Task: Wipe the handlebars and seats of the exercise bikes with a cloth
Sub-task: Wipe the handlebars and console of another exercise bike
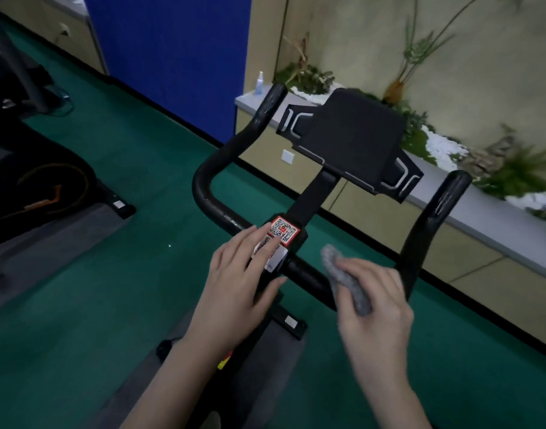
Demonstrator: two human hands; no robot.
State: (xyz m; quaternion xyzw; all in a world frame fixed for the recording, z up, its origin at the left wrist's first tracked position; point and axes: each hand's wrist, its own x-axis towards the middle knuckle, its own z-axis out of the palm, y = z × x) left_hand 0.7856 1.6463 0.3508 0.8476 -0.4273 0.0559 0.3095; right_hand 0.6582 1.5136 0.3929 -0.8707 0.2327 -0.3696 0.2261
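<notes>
**Cloth on the crossbar, right of the stem: handlebar wipe in progress**

Green floor (pixel 111 274) fills most of the view. A second bike (pixel 39 187) stands far left, a planter ledge (pixel 482 218) runs along the far right wall.

The black handlebars (pixel 203 184) span the middle of the scene, with both horn ends pointing away. The console (pixel 352 131) sits on the stem between them. No seat is in view.

The left hand (pixel 237 283) lies flat on the centre clamp with fingers straight and slightly spread. Its fingertips touch the QR sticker (pixel 284 230).

The right hand (pixel 377 308) has its fingers curled round the grey cloth (pixel 338 267), pressing it on the near crossbar just right of the stem. This hand is a bit blurred.

The cloth is bunched into a roll, and one end sticks up past the fingers. A small spray bottle (pixel 259 83) stands on the far end of the ledge.

Risks, as judged:
- The bunched cloth gives only a narrow contact strip, so the underside of the bar and both horns could get missed.
- The loose cloth end could snag on the clamp or the console bracket on a leftward pass.
- Left fingertips pushing on the sticker could lift its edge.
- The left hand covers the centre section, which stays unwiped unless the hand shifts.
- The seat is out of sight and easy to skip.
</notes>
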